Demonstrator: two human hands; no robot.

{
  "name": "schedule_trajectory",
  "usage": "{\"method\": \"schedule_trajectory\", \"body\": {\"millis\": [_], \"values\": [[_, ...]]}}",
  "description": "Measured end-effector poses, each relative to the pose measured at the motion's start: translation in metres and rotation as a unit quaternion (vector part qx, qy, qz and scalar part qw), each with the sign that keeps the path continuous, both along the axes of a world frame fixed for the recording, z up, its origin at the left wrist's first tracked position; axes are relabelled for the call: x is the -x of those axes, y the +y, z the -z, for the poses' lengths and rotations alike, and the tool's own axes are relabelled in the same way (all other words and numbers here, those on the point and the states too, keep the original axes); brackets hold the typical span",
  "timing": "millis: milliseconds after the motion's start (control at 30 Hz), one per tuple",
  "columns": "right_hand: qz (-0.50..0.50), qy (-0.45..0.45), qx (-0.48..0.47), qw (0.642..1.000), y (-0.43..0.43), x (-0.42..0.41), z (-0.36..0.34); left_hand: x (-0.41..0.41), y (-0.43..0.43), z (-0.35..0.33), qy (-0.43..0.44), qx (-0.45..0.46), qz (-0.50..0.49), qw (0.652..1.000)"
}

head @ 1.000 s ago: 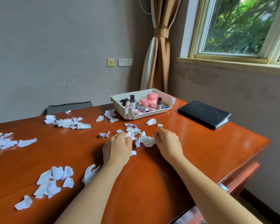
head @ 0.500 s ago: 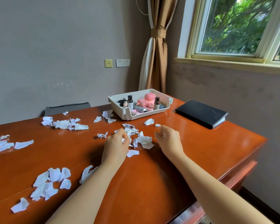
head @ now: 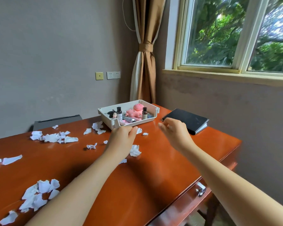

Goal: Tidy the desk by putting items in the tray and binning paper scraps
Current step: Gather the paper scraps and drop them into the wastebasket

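On the left hand [head: 122,139], the fingers [head: 131,129] were bent down together at the near wall of the tray [head: 111,123]. Their tips were against or just short of a white scrap [head: 139,130]; whether they gripped any paper I could not tell. The right hand [head: 175,133] hung above the bench [head: 153,168], its fingers [head: 164,126] loosely curled and slightly apart, holding nothing, just beside a black notebook [head: 186,119]. The tray stood toward the bench's far edge, carrying a pink toy [head: 134,111] and dark bottles [head: 119,112]. Paper scraps [head: 54,137] lay scattered: a crumpled piece [head: 135,150] beside the left wrist, a heap [head: 39,194] near the front edge.
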State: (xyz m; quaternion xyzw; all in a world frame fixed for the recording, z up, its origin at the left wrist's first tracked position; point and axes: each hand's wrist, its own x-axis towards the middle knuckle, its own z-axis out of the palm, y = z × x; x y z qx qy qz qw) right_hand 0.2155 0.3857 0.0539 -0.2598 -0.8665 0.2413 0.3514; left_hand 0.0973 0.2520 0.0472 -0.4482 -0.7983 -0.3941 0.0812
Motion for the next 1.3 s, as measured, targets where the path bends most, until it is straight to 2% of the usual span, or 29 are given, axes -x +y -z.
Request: {"method": "schedule_trajectory", "body": {"millis": [233,400,767,1100,1300], "values": [[0.018,-0.011,-0.027,0.999,0.015,-0.076,-0.022,-0.068,0.031,-0.02,-0.014,-0.014,0.094,0.995],[0.046,-0.034,-0.023,0.998,0.024,-0.135,-0.011,-0.123,0.058,-0.012,-0.037,0.015,0.191,0.981],[0.124,-0.08,0.1,0.984,0.07,-0.235,0.099,-0.232,0.129,0.08,-0.072,0.13,0.315,0.937],[0.207,-0.165,0.238,0.935,0.116,-0.277,0.248,-0.268,0.194,0.209,-0.154,0.286,0.279,0.904],[0.23,-0.219,0.33,0.889,0.128,-0.279,0.332,-0.275,0.22,0.293,-0.131,0.382,0.241,0.882]]}}
